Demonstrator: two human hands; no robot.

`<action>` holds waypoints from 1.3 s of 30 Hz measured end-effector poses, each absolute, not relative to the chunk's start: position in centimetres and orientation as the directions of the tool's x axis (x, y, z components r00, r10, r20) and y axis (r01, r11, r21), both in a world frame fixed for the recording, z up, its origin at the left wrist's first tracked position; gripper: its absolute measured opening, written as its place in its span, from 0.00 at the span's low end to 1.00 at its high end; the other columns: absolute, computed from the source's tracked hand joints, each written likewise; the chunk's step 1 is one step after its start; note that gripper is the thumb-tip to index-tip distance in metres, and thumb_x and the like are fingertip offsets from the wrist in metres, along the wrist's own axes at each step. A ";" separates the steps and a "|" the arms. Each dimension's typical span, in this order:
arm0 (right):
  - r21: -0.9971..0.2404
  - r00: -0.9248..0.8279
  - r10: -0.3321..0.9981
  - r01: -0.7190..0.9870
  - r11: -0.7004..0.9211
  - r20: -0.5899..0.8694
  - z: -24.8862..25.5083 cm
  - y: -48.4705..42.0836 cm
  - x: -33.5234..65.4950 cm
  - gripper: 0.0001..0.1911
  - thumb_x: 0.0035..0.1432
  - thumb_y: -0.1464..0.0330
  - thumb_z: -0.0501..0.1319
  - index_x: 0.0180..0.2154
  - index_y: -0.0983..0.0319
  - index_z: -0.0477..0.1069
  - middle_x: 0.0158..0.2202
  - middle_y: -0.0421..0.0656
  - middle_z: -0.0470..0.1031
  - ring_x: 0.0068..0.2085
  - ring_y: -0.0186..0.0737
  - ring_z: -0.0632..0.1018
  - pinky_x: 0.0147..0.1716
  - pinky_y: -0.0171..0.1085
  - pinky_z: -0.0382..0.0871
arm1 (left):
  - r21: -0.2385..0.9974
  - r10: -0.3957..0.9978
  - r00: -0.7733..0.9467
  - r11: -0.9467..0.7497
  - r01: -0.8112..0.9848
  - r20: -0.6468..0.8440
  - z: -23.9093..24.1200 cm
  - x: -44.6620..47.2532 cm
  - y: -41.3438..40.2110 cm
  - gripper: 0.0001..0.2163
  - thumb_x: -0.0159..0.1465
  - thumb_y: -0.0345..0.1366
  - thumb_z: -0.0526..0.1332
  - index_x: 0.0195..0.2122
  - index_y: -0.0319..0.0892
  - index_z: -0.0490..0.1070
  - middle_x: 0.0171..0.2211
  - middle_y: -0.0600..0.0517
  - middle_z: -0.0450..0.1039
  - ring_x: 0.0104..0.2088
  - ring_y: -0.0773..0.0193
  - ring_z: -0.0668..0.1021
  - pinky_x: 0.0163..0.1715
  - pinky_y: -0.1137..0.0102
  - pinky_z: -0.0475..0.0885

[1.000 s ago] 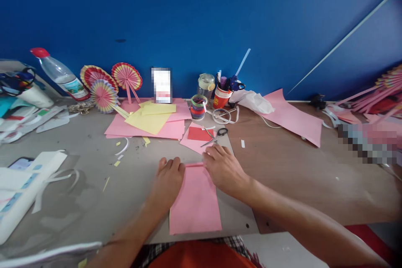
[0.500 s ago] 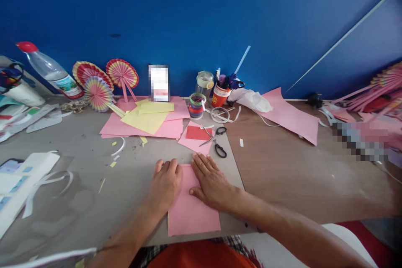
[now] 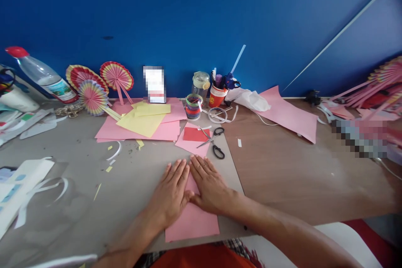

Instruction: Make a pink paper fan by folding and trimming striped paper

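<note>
1. We have a pink sheet (image 3: 194,224) flat on the table (image 3: 125,192), close to its near edge, with both palms upon it.
2. Left hand (image 3: 172,192): laid flat, fingers straight and nearly together, gripping nothing that we can see. It covers the sheet's left side.
3. Right hand (image 3: 209,182): also flat, fingers straight with narrow gaps, over the right side. The thumbs meet or nearly meet; we cannot tell which.
4. Step in hand, by our reading: pressing and smoothing the sheet's far part. The fingertips hide most of the far edge, so we cannot judge any crease there.
5. The next move, we judge, calls for even pressure, the sheet kept square, and fingertips placed at the far edge.
6. Just beyond the fingertips: open scissors (image 3: 213,138) and a red piece (image 3: 193,134), both clear of our hands.
</note>
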State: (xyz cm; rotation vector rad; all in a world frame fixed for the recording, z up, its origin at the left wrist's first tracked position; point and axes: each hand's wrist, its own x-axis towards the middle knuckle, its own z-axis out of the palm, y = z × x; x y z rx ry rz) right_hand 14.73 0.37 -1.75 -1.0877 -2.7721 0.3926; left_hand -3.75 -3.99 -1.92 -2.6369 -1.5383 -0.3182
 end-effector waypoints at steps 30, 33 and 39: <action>-0.519 -0.742 0.669 0.558 0.647 0.037 -0.6 2.4 16.3 0.34 0.61 0.55 0.56 0.62 0.67 0.59 0.65 0.56 0.57 0.66 0.52 0.57 0.63 0.58 0.45 | 0.341 0.884 0.467 -0.448 0.827 0.029 -1.4 -5.6 -2.9 0.28 0.68 0.50 0.49 0.62 0.35 0.59 0.64 0.39 0.56 0.64 0.50 0.61 0.62 0.51 0.59; -0.634 -0.565 0.775 0.495 0.594 0.285 -0.6 3.4 16.5 0.17 0.61 0.66 0.55 0.49 0.62 0.74 0.52 0.51 0.74 0.57 0.48 0.69 0.58 0.51 0.59 | 0.433 0.914 0.401 -0.389 0.813 0.069 -0.7 -5.6 -2.4 0.19 0.68 0.40 0.51 0.58 0.39 0.66 0.61 0.43 0.64 0.61 0.55 0.67 0.61 0.54 0.62; -0.644 -0.478 0.837 0.558 0.523 0.266 0.4 4.4 15.7 0.10 0.58 0.76 0.57 0.32 0.61 0.77 0.31 0.43 0.76 0.35 0.38 0.75 0.38 0.36 0.67 | 0.456 0.920 0.331 -0.391 0.800 0.209 0.1 -4.8 -1.7 0.13 0.66 0.32 0.53 0.46 0.43 0.74 0.49 0.47 0.76 0.50 0.59 0.76 0.53 0.61 0.71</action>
